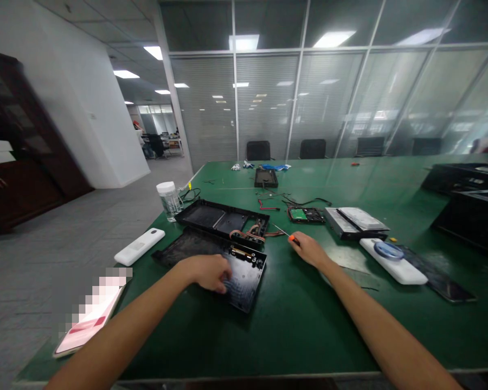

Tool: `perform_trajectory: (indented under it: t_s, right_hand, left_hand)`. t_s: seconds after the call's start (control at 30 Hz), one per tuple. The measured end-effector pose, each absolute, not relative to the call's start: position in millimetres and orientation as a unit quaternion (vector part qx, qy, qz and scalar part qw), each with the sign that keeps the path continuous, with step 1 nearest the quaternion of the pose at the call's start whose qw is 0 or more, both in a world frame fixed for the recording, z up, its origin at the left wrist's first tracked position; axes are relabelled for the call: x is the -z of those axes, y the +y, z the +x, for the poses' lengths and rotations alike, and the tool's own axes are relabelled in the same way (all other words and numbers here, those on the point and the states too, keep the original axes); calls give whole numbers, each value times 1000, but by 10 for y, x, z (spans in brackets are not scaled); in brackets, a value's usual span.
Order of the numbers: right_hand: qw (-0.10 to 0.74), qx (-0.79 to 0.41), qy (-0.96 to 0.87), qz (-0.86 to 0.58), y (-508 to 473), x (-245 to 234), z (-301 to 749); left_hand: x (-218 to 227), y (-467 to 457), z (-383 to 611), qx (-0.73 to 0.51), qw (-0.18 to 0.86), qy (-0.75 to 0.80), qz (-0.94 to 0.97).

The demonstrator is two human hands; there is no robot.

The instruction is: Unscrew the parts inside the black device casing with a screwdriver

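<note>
My left hand (211,272) rests with curled fingers on a flat black case panel (244,273) lying on the green table (293,325). Behind the panel lies the other black case half (215,218), open, with coloured wires at its right end. My right hand (309,250) is closed round a small screwdriver (288,235) with an orange collar, its thin tip pointing up and left toward the wires.
A white remote-like bar (140,246) and a clear jar (169,201) sit at the left. A phone (90,319) lies at the near left edge. A green circuit board (306,215), a metal drive (355,222), a white bar with a blue ring (392,260) and black equipment (472,208) lie to the right.
</note>
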State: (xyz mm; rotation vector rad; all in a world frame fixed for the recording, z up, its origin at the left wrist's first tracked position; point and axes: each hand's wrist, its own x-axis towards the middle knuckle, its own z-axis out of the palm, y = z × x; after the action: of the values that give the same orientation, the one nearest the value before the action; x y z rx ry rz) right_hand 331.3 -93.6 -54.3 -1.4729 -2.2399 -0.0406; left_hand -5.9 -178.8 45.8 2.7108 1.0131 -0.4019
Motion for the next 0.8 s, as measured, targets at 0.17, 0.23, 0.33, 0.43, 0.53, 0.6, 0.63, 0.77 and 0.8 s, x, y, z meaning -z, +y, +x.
perform_trajectory:
  t_s: [0.17,0.23,0.33,0.43,0.53,0.6,0.63,0.77,0.8]
  right_hand:
    - [272,-19,-803,-531,-915,586,3304]
    - [275,-29,-800,-532,-916,586,3311]
    - [269,-43,-804,-528,-911,588,3304]
    - [266,-48,-806,-526,-906,590,3272]
    - [265,-52,-810,-521,-917,580,3236]
    - [264,-57,-812,-518,-932,568,3221]
    - [265,-58,-811,-518,-939,561,3217]
    - [275,-50,-808,-519,-951,548,3221]
    - [278,-48,-807,-519,-949,547,3224]
  left_hand:
    - [-268,-1431,481,-22,-38,251,967]
    - [-65,-1342,596,-31,-104,211,971]
    - [163,-1269,608,-57,-141,188,970]
    - [235,-1251,537,-92,-142,185,968]
    - [228,-1261,505,-98,-153,172,968]
    - [221,-1270,512,-93,-164,153,970]
    - [219,-1274,518,-92,-168,143,971]
    - [217,-1279,528,-94,-146,129,976]
    - [218,-1280,526,-96,-133,135,977]
